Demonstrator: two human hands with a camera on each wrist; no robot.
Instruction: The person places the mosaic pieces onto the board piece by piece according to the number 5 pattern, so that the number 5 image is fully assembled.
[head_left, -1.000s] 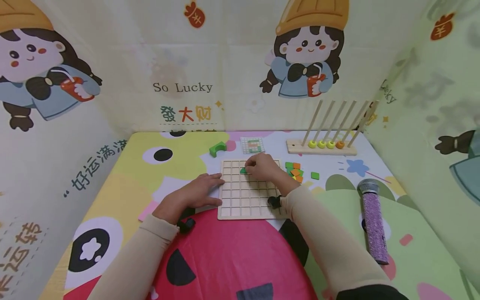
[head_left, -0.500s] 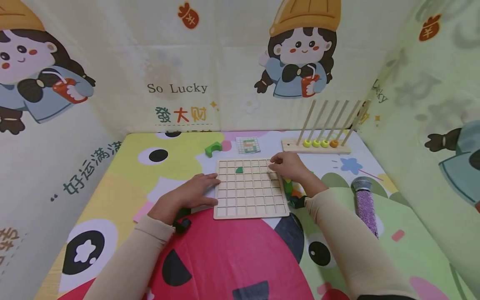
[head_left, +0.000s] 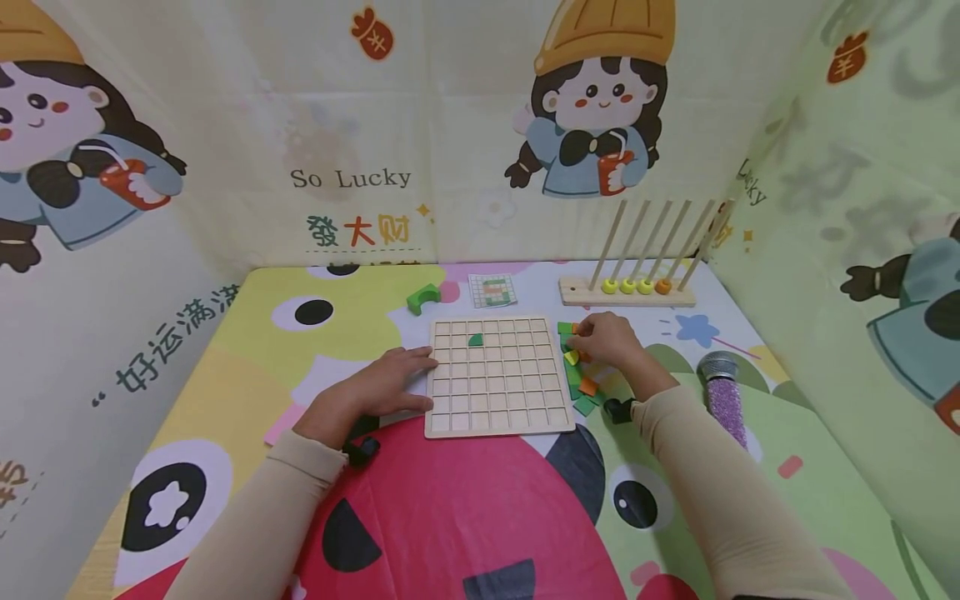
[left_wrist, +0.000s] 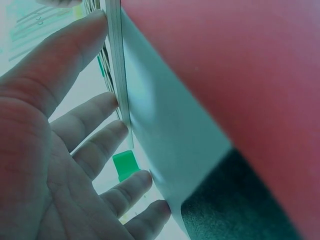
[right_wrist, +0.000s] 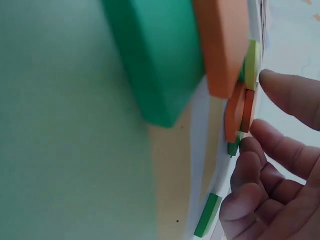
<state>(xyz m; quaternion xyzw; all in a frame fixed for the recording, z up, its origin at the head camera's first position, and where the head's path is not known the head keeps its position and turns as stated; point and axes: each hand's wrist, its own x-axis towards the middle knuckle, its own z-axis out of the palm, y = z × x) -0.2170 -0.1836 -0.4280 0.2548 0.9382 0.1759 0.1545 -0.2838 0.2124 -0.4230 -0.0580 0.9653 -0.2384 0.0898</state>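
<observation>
A wooden grid board (head_left: 498,392) lies flat on the table, with one green rounded piece (head_left: 476,340) in a cell of its upper part. My left hand (head_left: 378,387) rests along the board's left edge, thumb and fingertips touching it in the left wrist view. To the right of the board my right hand (head_left: 611,342) reaches over small coloured pieces, covering some. In the right wrist view its thumb and index finger stand apart beside an orange piece (right_wrist: 234,117), gripping nothing visible. A yellow-green piece (right_wrist: 252,65) and a green piece (head_left: 585,406) lie in that pile.
Behind the board lie a printed pattern card (head_left: 492,291) and a green arch block (head_left: 423,298). A wooden peg stand (head_left: 628,293) with yellow and orange beads is at the back right. A purple glittery microphone (head_left: 723,400) lies right of my right arm.
My right hand has left the green piece on the board and moved right, then down to the coloured pieces. The left hand stays at the board's edge. The head view shifts slightly.
</observation>
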